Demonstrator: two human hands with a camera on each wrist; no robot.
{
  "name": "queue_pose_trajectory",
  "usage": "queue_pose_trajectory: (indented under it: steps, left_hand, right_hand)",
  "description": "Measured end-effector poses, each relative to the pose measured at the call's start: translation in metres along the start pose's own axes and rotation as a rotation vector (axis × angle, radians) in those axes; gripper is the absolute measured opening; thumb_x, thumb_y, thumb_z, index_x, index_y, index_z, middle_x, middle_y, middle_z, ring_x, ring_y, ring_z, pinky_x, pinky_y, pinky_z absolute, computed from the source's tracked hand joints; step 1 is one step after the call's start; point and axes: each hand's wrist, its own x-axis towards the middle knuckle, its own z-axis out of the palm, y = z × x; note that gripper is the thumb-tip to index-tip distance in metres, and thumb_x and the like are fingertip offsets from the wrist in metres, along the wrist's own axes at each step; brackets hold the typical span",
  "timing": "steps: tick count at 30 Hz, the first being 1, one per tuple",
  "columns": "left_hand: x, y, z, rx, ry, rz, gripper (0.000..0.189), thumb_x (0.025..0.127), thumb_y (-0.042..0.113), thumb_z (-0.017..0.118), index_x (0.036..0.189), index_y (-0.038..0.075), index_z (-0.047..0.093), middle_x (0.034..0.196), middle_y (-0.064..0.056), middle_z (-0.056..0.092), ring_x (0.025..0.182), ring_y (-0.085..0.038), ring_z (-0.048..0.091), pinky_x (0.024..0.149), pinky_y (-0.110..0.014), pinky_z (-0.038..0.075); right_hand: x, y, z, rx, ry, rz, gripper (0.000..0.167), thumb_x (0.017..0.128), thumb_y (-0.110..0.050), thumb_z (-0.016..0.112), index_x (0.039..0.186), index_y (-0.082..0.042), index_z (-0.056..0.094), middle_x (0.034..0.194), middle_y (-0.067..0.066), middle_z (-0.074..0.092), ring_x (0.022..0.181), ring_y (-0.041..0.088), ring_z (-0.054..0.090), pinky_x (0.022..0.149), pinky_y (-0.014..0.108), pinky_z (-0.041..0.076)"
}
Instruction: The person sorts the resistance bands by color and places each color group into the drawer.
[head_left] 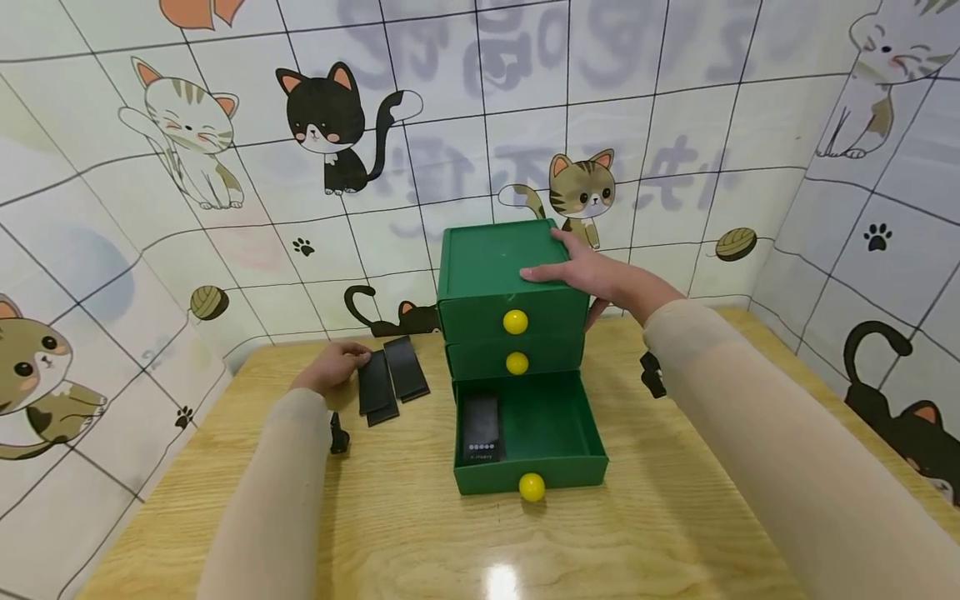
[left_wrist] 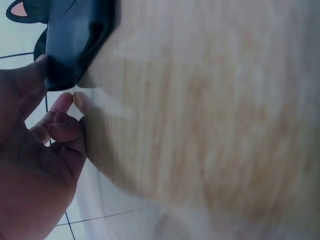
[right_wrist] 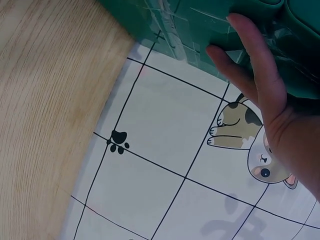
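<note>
My left hand point(head_left: 337, 367) is at the far left corner of a flat black packet point(head_left: 375, 383), thumb on its top and curled fingers at its edge. In the left wrist view this shiny packet point(left_wrist: 75, 42) shows right at the thumb tip. My right hand point(head_left: 588, 268) rests on a green drawer cabinet point(head_left: 498, 258), thumb across the top and other fingers along the right side. Its fingers look straight against the green wall in the right wrist view. The bottom drawer point(head_left: 551, 421) is pulled out and holds a black printed packet point(head_left: 481, 423) at its left.
Another black packet point(head_left: 406, 368) lies to the right of the left hand's packet. Yellow ball knobs point(head_left: 515, 322) mark the drawers, the upper two pushed in. Everything stands on a wooden table point(head_left: 405, 517), against a white wall covering point(head_left: 465, 150) printed with cats.
</note>
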Motion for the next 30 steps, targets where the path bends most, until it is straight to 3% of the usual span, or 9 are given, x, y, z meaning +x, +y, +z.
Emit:
queue_pose_trajectory:
  steps: [8,13,16,22,26,30]
  left_hand:
    - [-0.004,0.002,0.003,-0.064,0.053,0.023,0.034,0.111,0.014,0.053,0.139,-0.004,0.058,0.143,-0.029,0.056,0.121,-0.038,0.052,0.107,-0.053,0.043]
    - [-0.008,0.002,0.001,-0.100,0.029,0.013,0.033,0.112,0.015,0.052,0.140,-0.003,0.053,0.148,-0.031,0.054,0.118,-0.034,0.052,0.096,-0.042,0.044]
    - [-0.008,0.003,0.001,-0.130,0.014,0.007,0.032,0.113,0.016,0.052,0.140,0.000,0.051,0.144,-0.029,0.056,0.108,-0.029,0.052,0.086,-0.037,0.042]
    - [-0.008,0.007,0.000,-0.159,0.026,-0.006,0.033,0.114,0.019,0.051,0.142,0.004,0.048,0.105,-0.010,0.059,0.079,-0.018,0.042,0.076,-0.034,0.036]
    - [-0.011,0.007,0.000,-0.175,0.033,-0.017,0.035,0.112,0.016,0.053,0.143,0.002,0.048,0.097,-0.003,0.055,0.079,-0.017,0.041,0.076,-0.034,0.035]
    - [-0.012,0.006,0.002,-0.196,0.034,-0.024,0.039,0.109,0.012,0.058,0.144,-0.001,0.048,0.108,-0.010,0.059,0.089,-0.021,0.046,0.080,-0.035,0.036]
  right_hand:
    - [0.001,0.000,-0.001,0.029,0.016,0.014,0.118,0.092,-0.065,0.074,0.168,-0.044,-0.014,0.180,0.015,-0.003,0.149,0.052,0.040,0.074,0.058,0.065]
    - [0.002,0.000,0.002,0.040,0.009,0.022,0.119,0.092,-0.065,0.074,0.168,-0.044,-0.014,0.179,0.016,-0.002,0.150,0.053,0.038,0.073,0.060,0.065]
    - [0.002,0.000,0.002,0.040,0.015,0.019,0.118,0.092,-0.065,0.073,0.168,-0.044,-0.015,0.179,0.017,0.000,0.150,0.054,0.038,0.073,0.060,0.064]
    - [0.003,-0.001,0.001,0.015,0.032,0.010,0.117,0.092,-0.068,0.071,0.168,-0.044,-0.015,0.180,0.017,-0.002,0.148,0.052,0.042,0.078,0.060,0.065]
    - [0.004,-0.001,0.001,0.001,0.027,0.006,0.118,0.092,-0.069,0.071,0.168,-0.042,-0.015,0.179,0.017,-0.002,0.147,0.051,0.045,0.079,0.059,0.065]
    - [0.002,-0.001,0.001,-0.005,0.017,0.014,0.119,0.092,-0.068,0.071,0.169,-0.040,-0.016,0.178,0.020,0.003,0.145,0.050,0.047,0.080,0.057,0.065]
